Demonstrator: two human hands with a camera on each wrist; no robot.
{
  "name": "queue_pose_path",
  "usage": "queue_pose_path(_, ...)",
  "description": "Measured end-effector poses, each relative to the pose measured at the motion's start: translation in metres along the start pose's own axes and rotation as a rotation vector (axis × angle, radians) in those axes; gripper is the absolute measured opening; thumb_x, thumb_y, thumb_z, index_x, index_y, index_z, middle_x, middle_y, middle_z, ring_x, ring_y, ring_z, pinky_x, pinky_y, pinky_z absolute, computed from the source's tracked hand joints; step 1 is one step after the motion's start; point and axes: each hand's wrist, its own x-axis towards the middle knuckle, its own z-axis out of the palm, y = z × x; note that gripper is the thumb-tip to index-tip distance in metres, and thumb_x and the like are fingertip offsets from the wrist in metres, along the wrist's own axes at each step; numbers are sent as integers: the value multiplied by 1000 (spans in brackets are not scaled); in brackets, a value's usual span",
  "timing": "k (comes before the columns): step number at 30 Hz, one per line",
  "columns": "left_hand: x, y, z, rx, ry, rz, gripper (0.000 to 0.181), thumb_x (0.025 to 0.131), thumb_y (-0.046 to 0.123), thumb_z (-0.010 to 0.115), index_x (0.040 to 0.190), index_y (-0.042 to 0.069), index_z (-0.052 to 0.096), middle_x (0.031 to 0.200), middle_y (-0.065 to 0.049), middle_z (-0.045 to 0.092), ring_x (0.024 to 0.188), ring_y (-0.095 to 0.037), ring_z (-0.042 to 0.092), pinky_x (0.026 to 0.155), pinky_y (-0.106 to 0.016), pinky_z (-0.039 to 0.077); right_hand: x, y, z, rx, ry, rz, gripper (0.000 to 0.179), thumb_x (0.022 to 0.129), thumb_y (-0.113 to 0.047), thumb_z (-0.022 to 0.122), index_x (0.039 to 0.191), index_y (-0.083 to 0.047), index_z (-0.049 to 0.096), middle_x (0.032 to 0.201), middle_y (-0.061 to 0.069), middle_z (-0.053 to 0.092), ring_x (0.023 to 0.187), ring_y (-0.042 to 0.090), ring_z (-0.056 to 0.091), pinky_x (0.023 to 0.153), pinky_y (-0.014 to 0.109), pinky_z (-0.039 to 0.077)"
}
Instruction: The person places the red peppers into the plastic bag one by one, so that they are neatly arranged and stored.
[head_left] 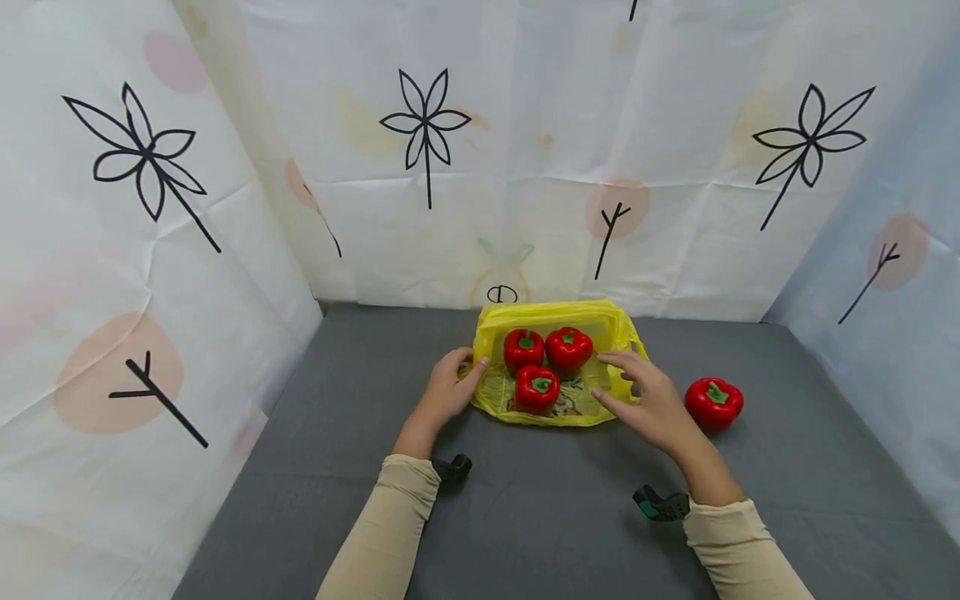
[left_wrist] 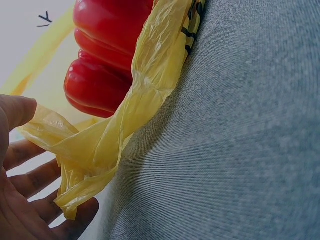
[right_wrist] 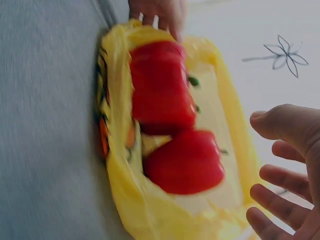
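Note:
A yellow plastic bag (head_left: 555,312) lies with its mouth spread wide, and inside it sit three red bell peppers (head_left: 568,350) with green stems. At the bag's left edge, my left hand (head_left: 452,385) pinches the plastic, thumb on the inner side and fingers behind, as the left wrist view shows. My right hand (head_left: 647,398) hovers by the bag's right side with fingers spread and holds nothing. In the right wrist view that hand (right_wrist: 295,175) is apart from the bag. Another red bell pepper (head_left: 714,405) rests on the table, right of my right hand.
A grey cloth covers the table (head_left: 540,517). White sheets printed with flowers and twigs form a back wall (head_left: 510,150) and side walls; the bag stands close to the back one. Each wrist wears a black strap (head_left: 452,469).

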Motion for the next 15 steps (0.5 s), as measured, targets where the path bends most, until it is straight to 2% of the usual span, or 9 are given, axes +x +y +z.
queue_pose_path(4,1,1,0,10,0,5,34,109,37,61,124,9,71,125,-14,68,121,-33,66,105,-52,55,-7,9,-19,-58,77,-4,54,85,-3,87,135,-2,68,136,17,67,120,34,63,91,37,56)
queue_pose_path(7,1,1,0,6,-2,3,34,109,37,61,124,9,71,125,-14,68,121,-33,66,104,-52,55,-13,14,-34,-81,126,11,55,83,0,87,135,-1,68,137,20,65,120,36,62,94,16,46)
queue_pose_path(10,0,2,-1,6,-5,-5,33,109,37,61,124,9,71,124,-14,68,121,-33,66,104,-52,55,-19,21,-47,-111,165,36,56,82,1,87,135,0,68,137,23,64,116,41,63,94,9,38)
queue_pose_path(12,0,2,-1,7,-7,-9,32,109,37,61,123,10,71,124,-13,68,122,-32,66,104,-52,55,-24,25,-55,-138,187,59,55,83,0,87,135,-1,68,137,24,64,113,42,63,92,9,36)
queue_pose_path(15,1,2,-1,9,-6,-11,32,109,38,61,122,10,71,122,-13,68,120,-32,66,103,-51,55,-30,32,-66,-148,209,112,54,85,-5,87,136,-3,68,138,23,64,116,43,61,94,5,31)
